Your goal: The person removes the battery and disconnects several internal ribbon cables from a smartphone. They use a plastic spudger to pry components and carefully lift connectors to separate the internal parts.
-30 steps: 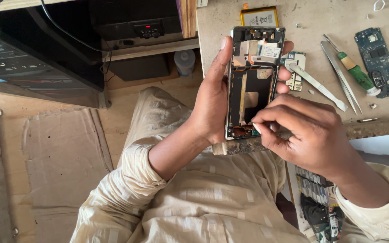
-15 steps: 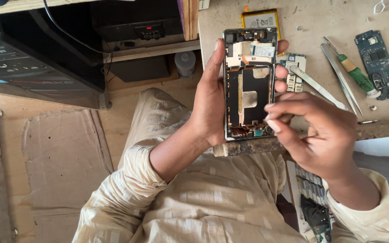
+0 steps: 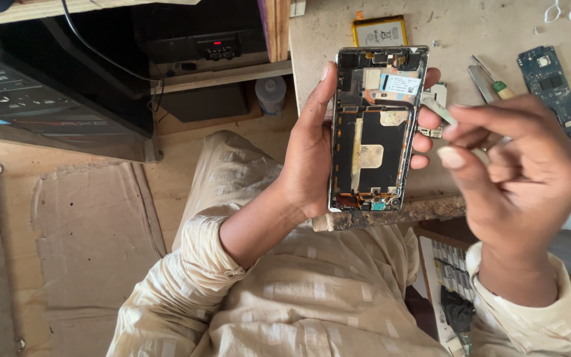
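My left hand (image 3: 308, 155) holds an opened phone frame (image 3: 373, 135) upright over the near edge of the workbench (image 3: 391, 215). The phone's back is off, showing a dark inner plate, copper patches and a white label near the top. My right hand (image 3: 517, 172) hovers just right of the phone with its fingers bunched. It is over a thin grey pry tool (image 3: 441, 110) that lies on the bench. Only the tool's tip shows, and I cannot tell whether the fingers grip it.
On the bench lie a yellow-edged battery (image 3: 379, 31), a green-handled screwdriver (image 3: 495, 84) and a blue circuit board (image 3: 553, 89). A tray of small parts (image 3: 451, 284) sits low right. A dark computer case (image 3: 47, 99), a black device (image 3: 209, 46) and cardboard (image 3: 94, 231) are at left.
My right hand has left the phone's lower end and moved up and to the right, over the pry tool. The left hand has kept the phone in about the same place.
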Tool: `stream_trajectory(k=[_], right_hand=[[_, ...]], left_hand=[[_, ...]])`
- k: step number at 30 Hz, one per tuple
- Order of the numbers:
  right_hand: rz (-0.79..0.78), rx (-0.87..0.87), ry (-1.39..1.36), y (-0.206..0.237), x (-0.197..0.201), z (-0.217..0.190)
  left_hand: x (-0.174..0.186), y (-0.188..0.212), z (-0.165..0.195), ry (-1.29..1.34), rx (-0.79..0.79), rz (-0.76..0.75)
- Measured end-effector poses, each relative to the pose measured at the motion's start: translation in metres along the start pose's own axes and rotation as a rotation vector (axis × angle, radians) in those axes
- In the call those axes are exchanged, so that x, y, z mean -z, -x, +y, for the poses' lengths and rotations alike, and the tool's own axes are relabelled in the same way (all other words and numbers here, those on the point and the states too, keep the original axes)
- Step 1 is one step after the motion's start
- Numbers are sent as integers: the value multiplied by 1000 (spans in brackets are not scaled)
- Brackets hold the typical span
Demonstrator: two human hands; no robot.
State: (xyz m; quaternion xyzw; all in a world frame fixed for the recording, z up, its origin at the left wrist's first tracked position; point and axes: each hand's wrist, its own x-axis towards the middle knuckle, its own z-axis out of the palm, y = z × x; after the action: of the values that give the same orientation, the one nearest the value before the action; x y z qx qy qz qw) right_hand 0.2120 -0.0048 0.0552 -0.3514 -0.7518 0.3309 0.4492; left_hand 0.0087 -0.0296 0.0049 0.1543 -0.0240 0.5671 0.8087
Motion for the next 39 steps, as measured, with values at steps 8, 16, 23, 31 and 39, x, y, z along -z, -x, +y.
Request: stream_trajectory(k=[8, 16, 23, 31, 39], right_hand=[[-123, 339, 545, -27, -18, -24], [-190, 388, 506, -41, -25, -26], [-180, 520, 546, -38, -35, -26], [-216, 600, 556, -44, -34, -25], [-413, 319, 488, -57, -22, -40]], left_hand=[[-6, 3, -3, -201, -16, 276], [7, 1, -8, -136, -100, 263], [1, 2, -8, -147, -178, 225], [-2, 0, -6, -246, -153, 306], [1, -3, -7, -174, -63, 285]])
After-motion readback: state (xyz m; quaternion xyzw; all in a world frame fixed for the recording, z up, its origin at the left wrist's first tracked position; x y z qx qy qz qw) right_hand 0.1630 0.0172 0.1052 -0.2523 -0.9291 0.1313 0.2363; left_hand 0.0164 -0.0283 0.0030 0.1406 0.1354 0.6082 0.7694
